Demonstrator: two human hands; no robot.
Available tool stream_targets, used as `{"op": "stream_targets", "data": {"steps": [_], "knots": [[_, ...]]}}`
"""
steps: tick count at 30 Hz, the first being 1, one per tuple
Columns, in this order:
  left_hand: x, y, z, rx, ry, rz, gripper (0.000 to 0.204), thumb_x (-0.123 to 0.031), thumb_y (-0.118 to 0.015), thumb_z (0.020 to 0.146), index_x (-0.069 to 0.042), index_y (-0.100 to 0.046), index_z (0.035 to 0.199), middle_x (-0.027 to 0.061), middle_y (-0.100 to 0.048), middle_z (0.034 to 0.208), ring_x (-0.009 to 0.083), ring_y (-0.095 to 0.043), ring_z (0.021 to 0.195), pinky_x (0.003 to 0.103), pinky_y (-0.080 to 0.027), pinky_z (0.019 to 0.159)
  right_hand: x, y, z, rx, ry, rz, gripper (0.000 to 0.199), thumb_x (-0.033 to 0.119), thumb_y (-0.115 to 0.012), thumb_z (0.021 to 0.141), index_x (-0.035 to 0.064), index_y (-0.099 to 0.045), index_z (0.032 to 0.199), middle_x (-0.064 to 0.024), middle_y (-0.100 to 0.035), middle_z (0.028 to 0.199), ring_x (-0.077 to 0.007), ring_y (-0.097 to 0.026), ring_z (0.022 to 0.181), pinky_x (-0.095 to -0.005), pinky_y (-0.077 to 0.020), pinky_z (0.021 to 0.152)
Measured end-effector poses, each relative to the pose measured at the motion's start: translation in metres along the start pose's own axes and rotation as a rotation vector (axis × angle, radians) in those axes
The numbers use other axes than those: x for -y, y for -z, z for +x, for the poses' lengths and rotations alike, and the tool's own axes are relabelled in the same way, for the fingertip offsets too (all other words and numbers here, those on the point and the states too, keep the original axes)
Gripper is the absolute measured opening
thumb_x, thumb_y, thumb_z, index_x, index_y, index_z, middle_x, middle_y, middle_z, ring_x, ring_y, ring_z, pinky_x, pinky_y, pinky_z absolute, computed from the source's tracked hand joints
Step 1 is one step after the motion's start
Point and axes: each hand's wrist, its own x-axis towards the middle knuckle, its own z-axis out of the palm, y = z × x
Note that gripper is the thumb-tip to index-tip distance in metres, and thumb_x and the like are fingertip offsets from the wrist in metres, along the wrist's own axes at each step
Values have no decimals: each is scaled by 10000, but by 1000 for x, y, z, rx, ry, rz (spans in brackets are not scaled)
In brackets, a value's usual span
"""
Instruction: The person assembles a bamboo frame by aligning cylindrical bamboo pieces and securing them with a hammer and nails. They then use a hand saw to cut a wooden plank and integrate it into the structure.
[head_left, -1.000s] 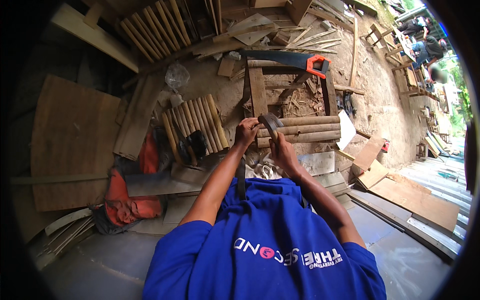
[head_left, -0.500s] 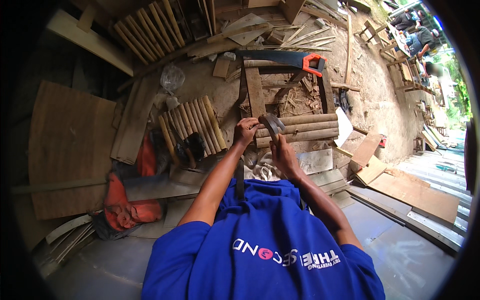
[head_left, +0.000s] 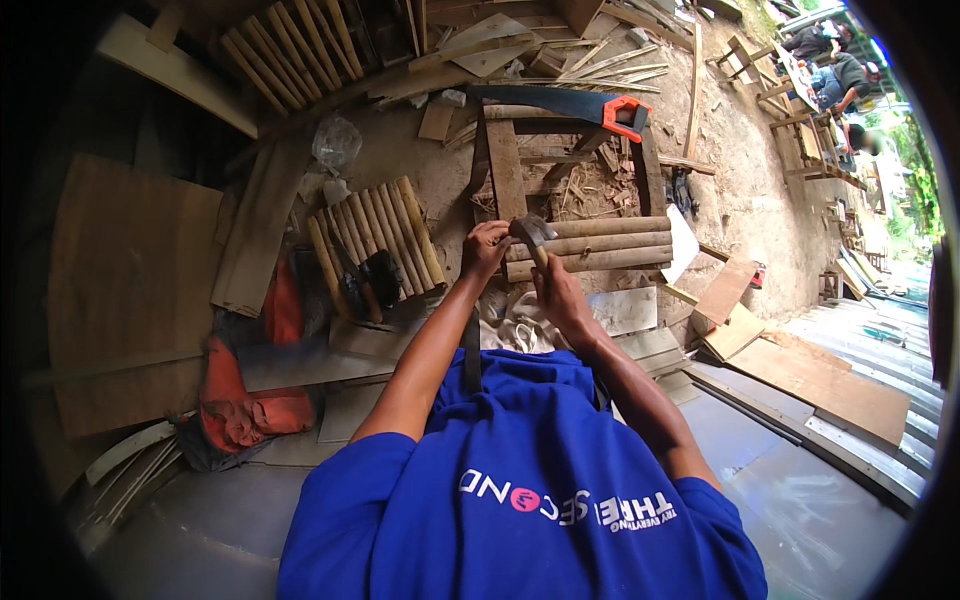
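The right hand (head_left: 562, 298) is closing firmly around the handle of a hammer (head_left: 532, 233), whose metal head is hanging over the near left corner of a wooden frame (head_left: 504, 165). The left hand (head_left: 486, 248) is bending its fingers just beside that head, at the left ends of the round poles (head_left: 605, 246); whether it is pinching anything small, one cannot tell. These poles are lying side by side along the frame's near edge, running from its left corner to its right. A handsaw (head_left: 545, 101) is resting along the far edge, its orange grip sitting at the far right corner. Wood scraps (head_left: 590, 182) are showing through the frame's open middle. On the ground to the left, a slatted panel (head_left: 412, 225) is carrying a black object (head_left: 381, 279) near its lower edge, and a clear plastic bag (head_left: 337, 143) is lying beyond it. A large brown board (head_left: 130, 290) is standing or lying farther left, while people (head_left: 850, 82) are gathering at the upper right.
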Motion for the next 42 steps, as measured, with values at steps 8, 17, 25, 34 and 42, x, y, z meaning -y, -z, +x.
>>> {"op": "stream_targets", "data": {"steps": [8,17,25,34,42], "knots": [[7,-7,-8,-103,217,-372,197,-158,-706,844,-33,-698,996,89,-670,1121,216,-628,1027,359,-470,890,3,0,-9,-201,161,65,284,176,-526,947,31,-415,1163,-310,-606,799,-518,-585,785,-564,-441,647],[21,-29,-16,29,899,-592,558,-498,-567,931,-43,-549,1253,100,-579,1217,241,-537,1146,411,-410,965,0,-10,-5,-122,155,69,328,136,-534,932,33,-404,1215,-307,-610,869,-517,-582,813,-550,-451,661],[28,-33,-17,72,883,-592,518,-535,-535,935,-39,-614,1064,68,-627,1008,160,-585,936,322,-457,839,10,-12,-12,-134,61,106,336,97,-543,917,19,-398,1211,-298,-607,804,-513,-582,769,-554,-436,625],[3,-14,-4,174,989,-494,721,-626,-487,907,-58,-469,1351,171,-471,1385,310,-452,1268,489,-358,1016,14,-17,-12,-173,54,172,304,102,-552,916,12,-418,1173,-272,-609,745,-482,-605,723,-519,-437,595],[26,-19,-5,277,972,-692,671,-589,-496,919,-58,-490,1330,139,-509,1346,292,-469,1237,502,-333,1030,21,-15,-12,-265,56,169,258,150,-562,916,22,-442,1105,-295,-596,715,-510,-579,691,-544,-411,545]]}}
